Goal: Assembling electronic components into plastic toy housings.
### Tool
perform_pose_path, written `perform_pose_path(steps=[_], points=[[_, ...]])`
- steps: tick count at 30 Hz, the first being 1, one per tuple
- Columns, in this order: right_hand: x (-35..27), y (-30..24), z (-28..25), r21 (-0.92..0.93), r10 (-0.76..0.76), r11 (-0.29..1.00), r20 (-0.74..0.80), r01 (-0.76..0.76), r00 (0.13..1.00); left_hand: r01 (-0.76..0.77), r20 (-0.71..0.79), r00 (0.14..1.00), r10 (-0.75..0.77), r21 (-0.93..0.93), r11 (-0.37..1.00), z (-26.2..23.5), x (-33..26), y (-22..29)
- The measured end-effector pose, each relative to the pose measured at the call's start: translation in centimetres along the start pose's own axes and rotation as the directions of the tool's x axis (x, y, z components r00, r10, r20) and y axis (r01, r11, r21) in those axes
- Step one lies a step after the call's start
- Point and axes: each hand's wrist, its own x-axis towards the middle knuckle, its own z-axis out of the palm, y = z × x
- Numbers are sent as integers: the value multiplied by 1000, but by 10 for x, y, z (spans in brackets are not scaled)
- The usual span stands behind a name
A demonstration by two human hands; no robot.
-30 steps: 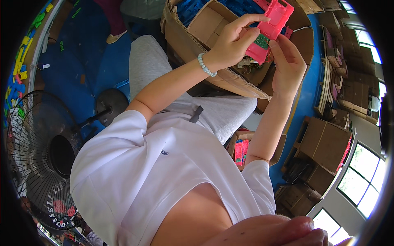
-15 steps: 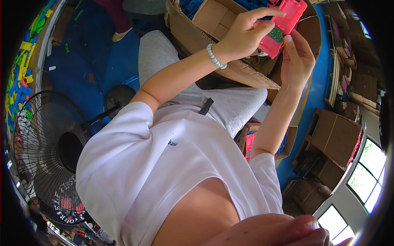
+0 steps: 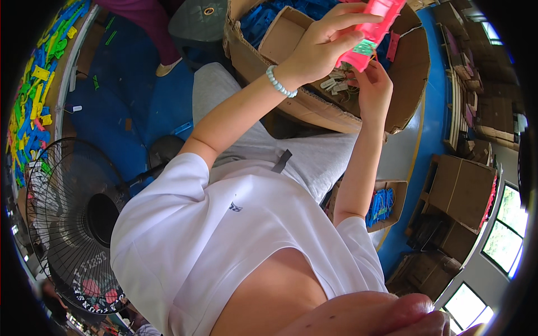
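Note:
Near the top of the view, my left hand point(image 3: 322, 47), with a pale beaded bracelet point(image 3: 278, 82) at its wrist, is closed around a pink plastic casing point(image 3: 384, 21). Inside the casing's lower part sits a green circuit board point(image 3: 364, 47), and thin reddish wires show beside it. My right hand point(image 3: 374, 89) comes up from below, its thumb and fingers pinched together at the casing's lower end near the wires. What those fingertips grip is too small to make out. Under both hands stands a large cardboard box point(image 3: 322, 109) holding small white parts point(image 3: 336, 84) with wires.
Blue plastic parts point(image 3: 255, 22) fill the box's far side. A smaller carton point(image 3: 395, 215) of blue pieces stands right of my legs. At left are a black fan point(image 3: 73, 224) and a heap of coloured plastic parts point(image 3: 36, 106). Another person's leg point(image 3: 148, 25) shows beside a grey stool point(image 3: 199, 25).
My right hand has moved left and down to the casing's lower end, its fingers now pinched. The casing has turned and shifted slightly up and left with my left hand.

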Motion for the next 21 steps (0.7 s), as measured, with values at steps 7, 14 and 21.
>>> perform_pose_path(steps=[7, 14, 21], points=[[2, -57, -8, -517, -771, 606, -193, 605, 607, 349, -179, 891, -417, -316, 882, 2, -20, 8], [16, -80, -13, -720, -905, 174, 152, 672, 397, 471, 0, 879, -477, -155, 868, 14, -34, 22], [16, -87, -13, -738, -856, 114, 266, 665, 442, 568, 86, 823, -561, -98, 817, 14, -37, 35]])
